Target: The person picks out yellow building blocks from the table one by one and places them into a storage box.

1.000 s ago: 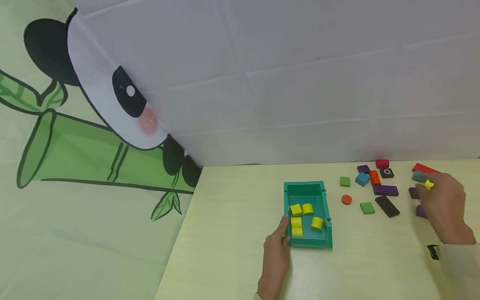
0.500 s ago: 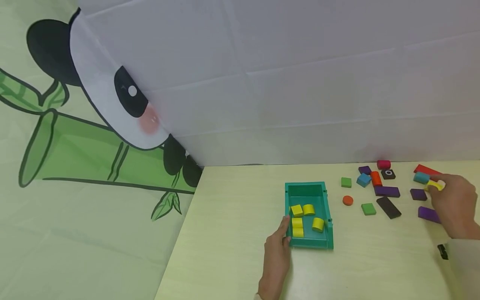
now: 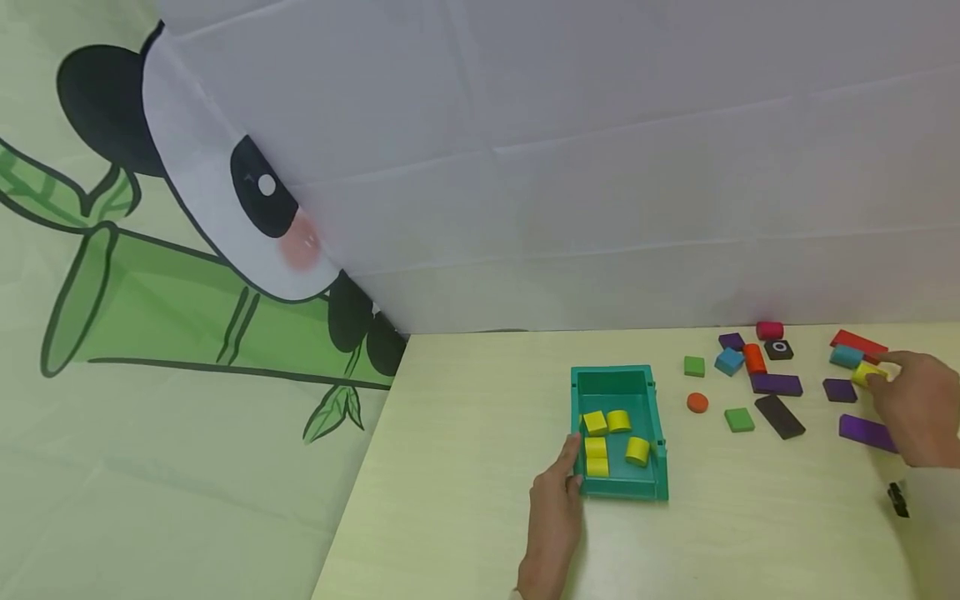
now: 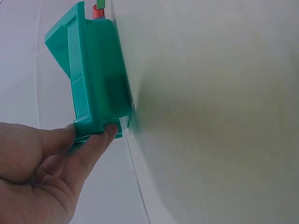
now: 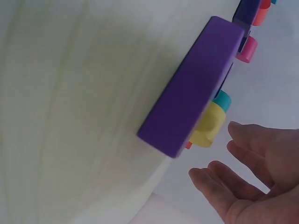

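Note:
My left hand [image 3: 551,512] pinches the near left rim of a green plastic bin [image 3: 617,381]; the left wrist view shows thumb and fingers [image 4: 86,156] on the bin's edge [image 4: 100,70]. Several yellow blocks [image 3: 637,451], some with rounded tops, lie inside it. At the right, my right hand [image 3: 918,404] is beside a yellow rounded block [image 3: 867,374]. In the right wrist view its fingers are spread, with a gap between them and the yellow block [image 5: 209,125]. A teal cylinder [image 3: 847,357] lies just behind that block, and a long purple block [image 5: 194,88] lies nearer.
Between bin and right hand lie green squares [image 3: 739,419], an orange disc [image 3: 697,402], a black bar [image 3: 780,416], a blue block [image 3: 729,361], a red-orange cylinder [image 3: 754,359] and purple blocks [image 3: 777,384]. A white cloth [image 3: 600,208] hangs behind the table [image 3: 450,467].
My right hand has moved right and let go of the yellow rounded block, which now lies beside the teal cylinder. My left hand stays at the bin.

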{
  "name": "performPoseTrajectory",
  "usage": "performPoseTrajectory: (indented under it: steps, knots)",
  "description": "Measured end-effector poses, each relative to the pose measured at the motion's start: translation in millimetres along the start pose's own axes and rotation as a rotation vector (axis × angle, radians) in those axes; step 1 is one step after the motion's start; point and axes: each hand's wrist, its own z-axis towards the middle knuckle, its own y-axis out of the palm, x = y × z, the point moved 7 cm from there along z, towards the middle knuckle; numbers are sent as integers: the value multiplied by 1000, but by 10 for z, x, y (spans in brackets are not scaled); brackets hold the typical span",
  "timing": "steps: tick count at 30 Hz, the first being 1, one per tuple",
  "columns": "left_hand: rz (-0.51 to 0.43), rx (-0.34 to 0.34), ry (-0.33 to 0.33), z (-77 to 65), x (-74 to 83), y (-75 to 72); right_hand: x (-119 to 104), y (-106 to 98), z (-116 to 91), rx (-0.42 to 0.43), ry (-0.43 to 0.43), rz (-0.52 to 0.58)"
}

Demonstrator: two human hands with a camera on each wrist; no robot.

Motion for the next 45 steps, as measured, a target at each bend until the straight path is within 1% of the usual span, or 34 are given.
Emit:
performPoseTrajectory:
  steps: [3, 6, 9, 13, 14, 20, 23, 30, 33, 36, 39, 42, 45]
  knots:
    - [-4, -2, -1, -3, -3, 3, 46, 23, 6, -71, 28, -5]
    - [-3, -3, 0, -7, -3, 6, 67, 44, 17, -91, 38, -4]
    - [-1, -4, 0, -11, 0, 5, 56, 48, 44, -32, 16, 6]
    - [5, -3, 4, -12, 11, -2, 18, 35, 74, 69, -55, -4]
    - [6, -3, 5, -12, 15, -4, 19, 35, 78, 73, -57, -8]
    - [19, -2, 5, -10, 17, -5, 46, 53, 100, 54, -55, -20]
    - [26, -1, 3, -5, 15, -5, 36, 64, 104, 54, -73, -34]
    - [31, 1, 3, 6, 16, -2, -17, 87, 91, 37, -67, -18]
    - [33, 0, 7, 4, 18, 0, -47, 83, 88, 43, -78, -41]
    - [30, -2, 7, 0, 18, 2, -57, 82, 95, 43, -99, -39]
    - [28, -3, 5, -3, 17, 3, -54, 99, 107, 29, -112, -29]
    - [28, -3, 6, 0, 18, 1, -39, 126, 123, 6, -103, -28]
    - [26, 0, 7, 5, 22, -1, -31, 141, 130, 1, -105, -30]
